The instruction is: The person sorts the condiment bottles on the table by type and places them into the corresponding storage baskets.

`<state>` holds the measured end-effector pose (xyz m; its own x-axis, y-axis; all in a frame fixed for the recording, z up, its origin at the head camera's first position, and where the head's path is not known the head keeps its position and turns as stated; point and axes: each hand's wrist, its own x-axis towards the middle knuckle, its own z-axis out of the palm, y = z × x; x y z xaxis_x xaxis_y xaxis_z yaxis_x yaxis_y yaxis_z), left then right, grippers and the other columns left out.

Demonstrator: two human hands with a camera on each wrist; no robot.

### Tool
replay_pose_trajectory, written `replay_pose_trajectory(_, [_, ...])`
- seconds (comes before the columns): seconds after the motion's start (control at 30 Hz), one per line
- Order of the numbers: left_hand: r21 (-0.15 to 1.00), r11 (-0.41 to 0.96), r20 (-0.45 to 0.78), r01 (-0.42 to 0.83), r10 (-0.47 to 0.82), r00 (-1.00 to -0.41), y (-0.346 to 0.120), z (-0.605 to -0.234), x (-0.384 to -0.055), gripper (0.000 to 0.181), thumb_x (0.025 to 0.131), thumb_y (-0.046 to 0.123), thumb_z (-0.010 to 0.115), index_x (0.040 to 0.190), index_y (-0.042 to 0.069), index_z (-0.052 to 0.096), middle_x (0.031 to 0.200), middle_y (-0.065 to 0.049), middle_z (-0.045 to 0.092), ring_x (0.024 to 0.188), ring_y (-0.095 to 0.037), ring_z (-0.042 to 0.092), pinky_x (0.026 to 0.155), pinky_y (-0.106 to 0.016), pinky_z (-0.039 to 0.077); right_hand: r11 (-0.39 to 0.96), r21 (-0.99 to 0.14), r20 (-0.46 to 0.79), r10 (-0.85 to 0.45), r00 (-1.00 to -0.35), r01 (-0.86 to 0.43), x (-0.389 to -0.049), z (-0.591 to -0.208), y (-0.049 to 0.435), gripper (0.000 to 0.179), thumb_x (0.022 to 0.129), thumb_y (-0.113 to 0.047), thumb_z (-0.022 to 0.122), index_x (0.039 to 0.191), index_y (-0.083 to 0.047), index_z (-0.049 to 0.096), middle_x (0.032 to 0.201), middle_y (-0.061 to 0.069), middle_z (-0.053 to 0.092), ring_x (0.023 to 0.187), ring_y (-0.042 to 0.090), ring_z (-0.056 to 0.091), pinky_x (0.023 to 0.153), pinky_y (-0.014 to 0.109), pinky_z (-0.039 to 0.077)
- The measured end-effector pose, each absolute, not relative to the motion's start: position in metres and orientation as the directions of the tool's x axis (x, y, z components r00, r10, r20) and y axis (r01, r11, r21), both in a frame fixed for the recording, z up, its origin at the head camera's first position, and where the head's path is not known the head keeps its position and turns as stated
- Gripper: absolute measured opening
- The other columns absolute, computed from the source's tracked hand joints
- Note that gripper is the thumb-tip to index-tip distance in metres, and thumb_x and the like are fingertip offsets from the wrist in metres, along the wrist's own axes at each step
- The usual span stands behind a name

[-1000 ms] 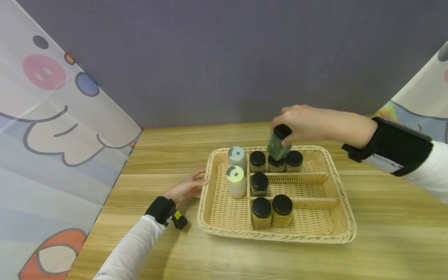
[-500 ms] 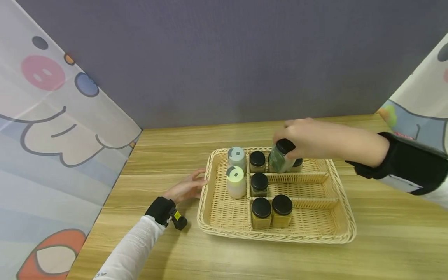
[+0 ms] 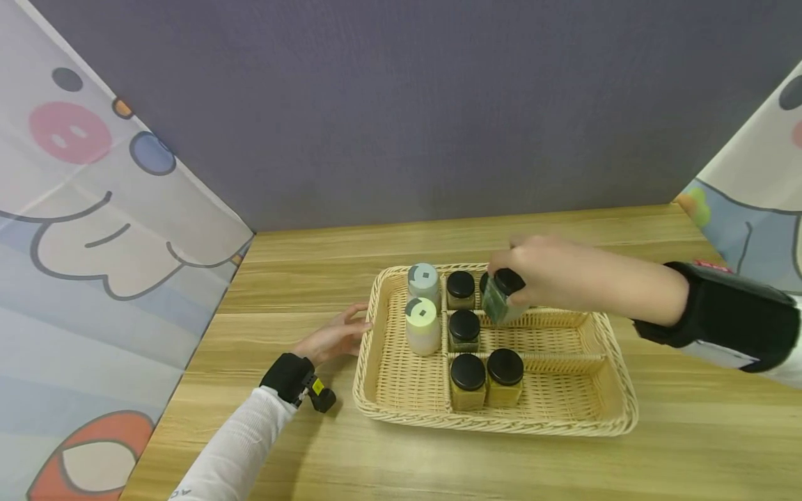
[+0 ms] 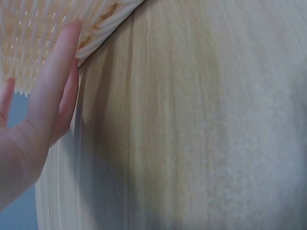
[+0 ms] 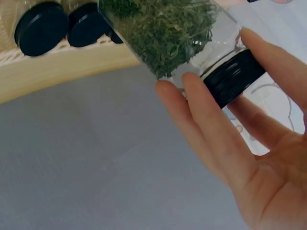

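My right hand (image 3: 544, 271) grips a spice jar (image 3: 498, 299) of dried green herbs by its neck and black lid, above the back and middle compartments of a wicker basket (image 3: 495, 422). In the right wrist view the clear herb jar (image 5: 168, 33) is tilted, fingers and thumb on opposite sides. The fingers of my left hand (image 3: 335, 339) touch the basket's left rim, straight in the left wrist view. Black-lidded jars (image 3: 461, 287) stand in the back compartment, partly hidden by the held jar. One jar (image 3: 464, 328) is in the middle compartment, two jars (image 3: 505, 376) in front.
Two white shakers, one with a pale blue-green cap (image 3: 423, 277) and one with a yellow cap (image 3: 422, 312), stand in the basket's left compartment. The basket sits on a wooden table (image 3: 282, 278), with a grey panel (image 3: 401, 111) behind and cartoon-printed sheets (image 3: 81, 229) at both sides.
My right hand has brought the herb jar down and toward the front, from above the back row to the edge of the middle compartment. My left hand has stayed at the rim.
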<state>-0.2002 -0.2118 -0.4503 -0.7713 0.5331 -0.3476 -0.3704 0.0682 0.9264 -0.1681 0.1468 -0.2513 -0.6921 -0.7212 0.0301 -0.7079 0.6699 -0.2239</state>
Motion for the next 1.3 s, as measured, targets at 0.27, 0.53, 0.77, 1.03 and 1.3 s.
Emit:
replay_pose_trajectory(0.27, [0.927, 0.066, -0.345, -0.369, 0.535, -0.772, -0.212, -0.45, -0.2, 0.051, 0.089, 0.009, 0.047, 0.133, 0.014, 0.021, 0.128, -0.023, 0.037, 0.107, -0.033, 0.047, 0.084, -0.054, 0.046, 0.684, -0.228, 0.032, -0.706, -0.707, -0.693, -0.162, -0.263, 0.143, 0.033, 0.063, -0.014, 0.075, 0.092, -0.008, 0.061, 0.081, 0.009, 0.059, 0.07, 0.02, 0.054, 0.062, 0.038, 0.056])
replay_pose_trajectory(0.53, [0.927, 0.072, -0.347, -0.367, 0.532, -0.772, -0.212, -0.452, -0.201, 0.049, 0.089, 0.008, 0.046, 0.132, 0.014, 0.023, 0.127, -0.022, 0.039, 0.107, -0.033, 0.048, 0.085, -0.055, 0.045, 0.728, -0.224, -0.039, -0.671, -0.74, -0.648, -0.16, -0.279, 0.138, 0.035, 0.066, -0.016, 0.074, 0.096, -0.004, 0.06, 0.083, 0.014, 0.058, 0.064, 0.021, 0.054, 0.056, 0.035, 0.054])
replay_pose_trajectory(0.77, [0.923, 0.064, -0.355, -0.379, 0.523, -0.775, -0.213, -0.453, -0.201, 0.047, 0.09, 0.006, 0.043, 0.131, 0.015, 0.024, 0.125, -0.02, 0.041, 0.106, -0.032, 0.048, 0.085, -0.055, 0.045, 0.749, -0.175, -0.029, -0.653, -0.757, -0.639, -0.159, -0.291, 0.136, 0.032, 0.066, -0.018, 0.073, 0.094, -0.006, 0.061, 0.095, 0.026, 0.06, 0.072, 0.032, 0.058, 0.059, 0.041, 0.055])
replay_pose_trajectory(1.03, [0.925, 0.074, -0.353, -0.372, 0.527, -0.773, -0.212, -0.452, -0.201, 0.047, 0.09, 0.007, 0.044, 0.132, 0.015, 0.023, 0.125, -0.021, 0.042, 0.106, -0.033, 0.048, 0.084, -0.055, 0.045, 0.764, -0.22, -0.041, -0.629, -0.777, -0.607, -0.159, -0.304, 0.134, 0.033, 0.069, -0.015, 0.072, 0.097, -0.003, 0.06, 0.092, 0.023, 0.06, 0.055, 0.016, 0.051, 0.048, 0.03, 0.05])
replay_pose_trajectory(1.3, [0.929, 0.086, -0.348, -0.36, 0.53, -0.773, -0.212, -0.451, -0.2, 0.047, 0.09, 0.008, 0.043, 0.132, 0.015, 0.023, 0.126, -0.023, 0.041, 0.107, -0.033, 0.047, 0.085, -0.055, 0.045, 0.774, -0.251, -0.041, -0.608, -0.793, -0.581, -0.162, -0.318, 0.134, 0.034, 0.069, -0.014, 0.072, 0.098, -0.001, 0.06, 0.098, 0.028, 0.059, 0.072, 0.036, 0.059, 0.061, 0.039, 0.056])
